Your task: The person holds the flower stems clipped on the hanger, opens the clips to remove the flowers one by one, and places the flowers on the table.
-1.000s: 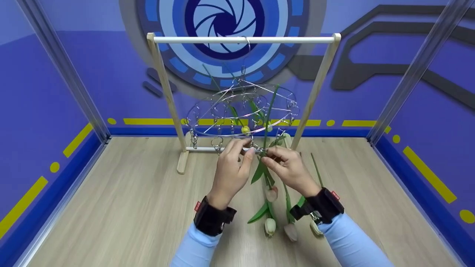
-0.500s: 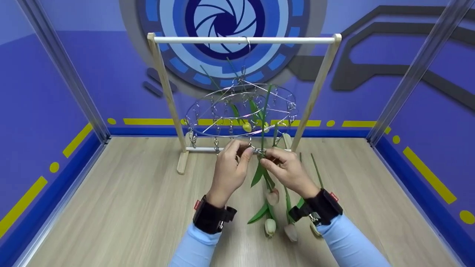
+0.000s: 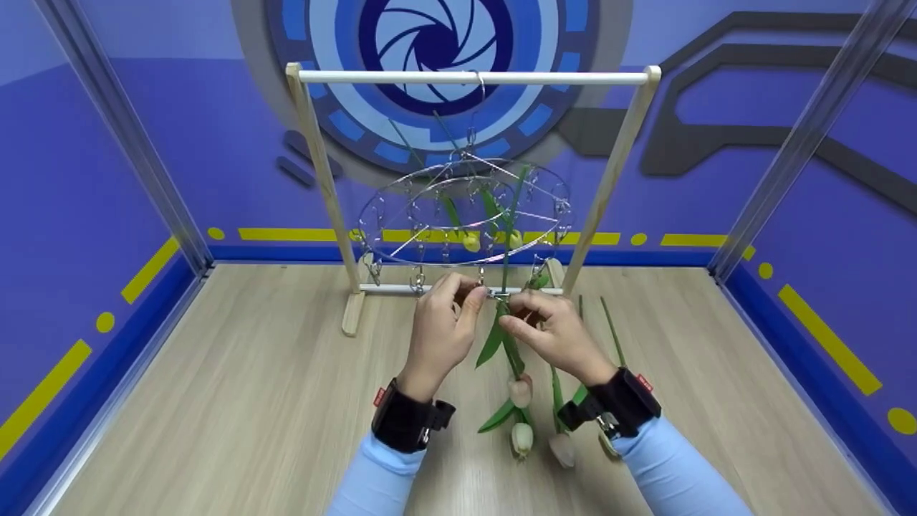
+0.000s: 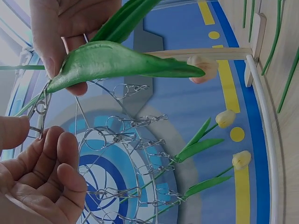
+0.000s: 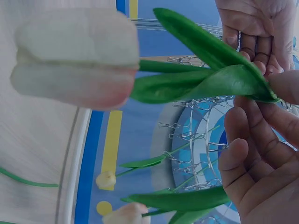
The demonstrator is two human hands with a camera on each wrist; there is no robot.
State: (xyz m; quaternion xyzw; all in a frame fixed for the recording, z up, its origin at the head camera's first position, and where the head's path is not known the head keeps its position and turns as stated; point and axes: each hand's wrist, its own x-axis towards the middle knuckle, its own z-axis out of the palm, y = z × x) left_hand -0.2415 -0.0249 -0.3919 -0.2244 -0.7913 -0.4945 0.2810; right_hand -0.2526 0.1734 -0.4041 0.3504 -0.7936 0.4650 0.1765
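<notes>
Left hand (image 3: 438, 326) pinches a metal clip (image 3: 499, 292) on the round hanger's near rim; right hand (image 3: 555, 333) grips the tulip (image 3: 520, 390), stem upright, bloom hanging straight below.

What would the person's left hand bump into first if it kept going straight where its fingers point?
Probably the metal clip its fingers pinch, then the tulip stem beside it; depth is hard to judge. The left hand points toward both.

tulips (image 3: 521, 435) on wooden floor (image 3: 251, 401)
</notes>
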